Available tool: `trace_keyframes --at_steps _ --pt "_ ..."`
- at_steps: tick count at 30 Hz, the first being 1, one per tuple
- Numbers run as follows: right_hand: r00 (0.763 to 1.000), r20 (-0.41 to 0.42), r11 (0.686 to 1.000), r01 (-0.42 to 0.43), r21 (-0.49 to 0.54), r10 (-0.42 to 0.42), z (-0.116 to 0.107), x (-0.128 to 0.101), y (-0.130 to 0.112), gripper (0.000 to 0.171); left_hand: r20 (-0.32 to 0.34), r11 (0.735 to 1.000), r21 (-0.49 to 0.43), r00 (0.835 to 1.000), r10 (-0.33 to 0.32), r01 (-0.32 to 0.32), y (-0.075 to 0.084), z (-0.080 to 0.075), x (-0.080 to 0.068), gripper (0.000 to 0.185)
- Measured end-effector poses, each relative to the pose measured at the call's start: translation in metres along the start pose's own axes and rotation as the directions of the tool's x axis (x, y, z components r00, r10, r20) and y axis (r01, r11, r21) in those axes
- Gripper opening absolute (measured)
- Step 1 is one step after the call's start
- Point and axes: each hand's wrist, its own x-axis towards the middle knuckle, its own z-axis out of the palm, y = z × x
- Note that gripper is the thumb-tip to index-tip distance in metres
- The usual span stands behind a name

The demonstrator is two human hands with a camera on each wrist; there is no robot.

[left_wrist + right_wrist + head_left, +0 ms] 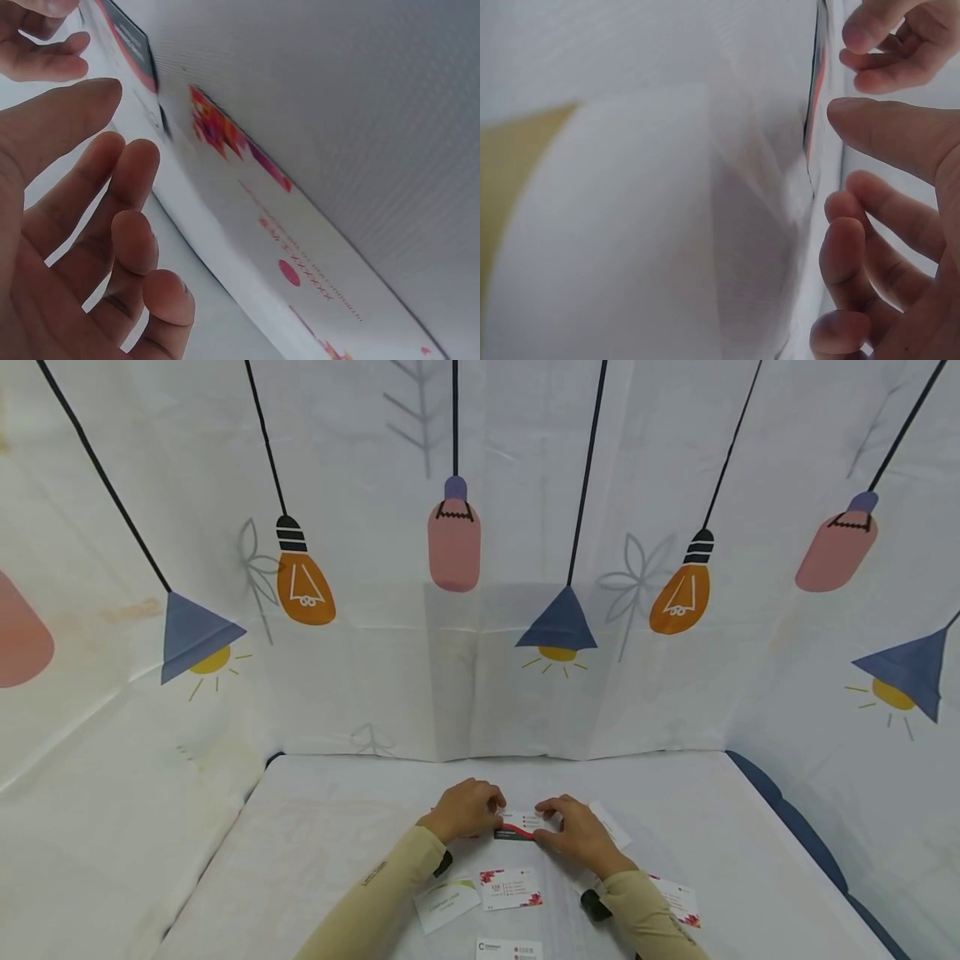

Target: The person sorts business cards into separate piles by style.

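A white business card point(521, 821) with a red curve and a dark band lies flat between my two hands. My left hand point(467, 808) is at its left edge, thumb tip right by the corner. Across from it, my right hand point(581, 833) has bent, spread fingers at the right edge. In the left wrist view the left hand point(90, 217) shows loosely curved fingers with nothing between them and the thumb. The right hand point(892, 225) looks the same in its own wrist view, its thumb close to the card's red-and-dark edge point(815, 105).
Nearer me lie a floral card point(512, 889), a green-cornered card point(447, 906) and a white card point(510, 950) at the bottom. Another floral card point(677, 900) shows beside the right sleeve, and a plain card point(611, 827) behind the right hand. A printed curtain point(480, 677) borders the white table point(337, 835).
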Motion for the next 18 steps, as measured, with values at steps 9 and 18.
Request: trace_keyframes --at_steps 9,18 --pt "1.000 0.017 1.000 0.013 0.019 -0.013 -0.007 -0.005 -0.006 0.038 -0.046 0.996 0.025 0.995 0.087 -0.086 0.006 -0.001 -0.007 0.019" --pt "0.991 0.028 0.988 0.131 0.076 -0.133 -0.007 -0.012 -0.003 0.037 -0.058 0.983 0.045 0.982 0.179 -0.177 0.015 0.001 -0.019 0.023"
